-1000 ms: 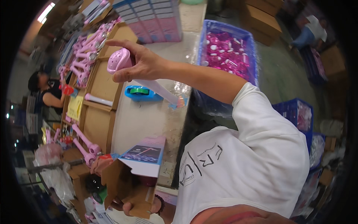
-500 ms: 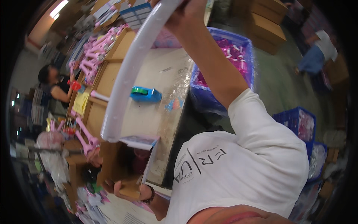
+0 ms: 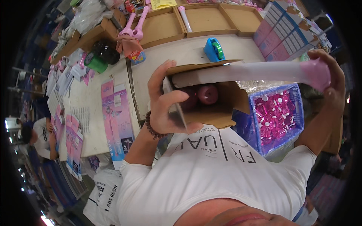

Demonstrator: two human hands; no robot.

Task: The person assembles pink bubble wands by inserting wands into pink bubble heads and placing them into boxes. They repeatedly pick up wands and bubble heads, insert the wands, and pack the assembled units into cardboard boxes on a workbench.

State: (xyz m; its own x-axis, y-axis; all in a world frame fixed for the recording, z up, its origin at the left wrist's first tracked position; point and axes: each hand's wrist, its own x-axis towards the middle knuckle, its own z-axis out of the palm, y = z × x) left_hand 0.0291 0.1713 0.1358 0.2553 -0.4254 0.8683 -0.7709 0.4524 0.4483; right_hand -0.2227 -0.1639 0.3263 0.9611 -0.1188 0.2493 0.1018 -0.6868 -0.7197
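Note:
My left hand (image 3: 162, 109), a bead bracelet at its wrist, grips an open brown cardboard box (image 3: 222, 109) in front of my chest, mouth toward me. Two dark pink rounded pieces (image 3: 208, 93) sit inside it. My right hand (image 3: 332, 86) holds the pink head (image 3: 316, 71) of a long white wand (image 3: 245, 72). The wand lies across the box's top edge, its far end at the box's upper left corner.
A blue crate (image 3: 279, 116) of small pink and white parts stands at my right. On the white table lie a blue tape dispenser (image 3: 213, 49), printed pink cards (image 3: 117, 120), cardboard trays (image 3: 203, 19) and pink wands (image 3: 134, 26). Another person (image 3: 37, 135) sits far left.
My right hand lifted the wand off the table and brought it in toward me. My left hand raised the cardboard box from low down, and the wand now rests across it.

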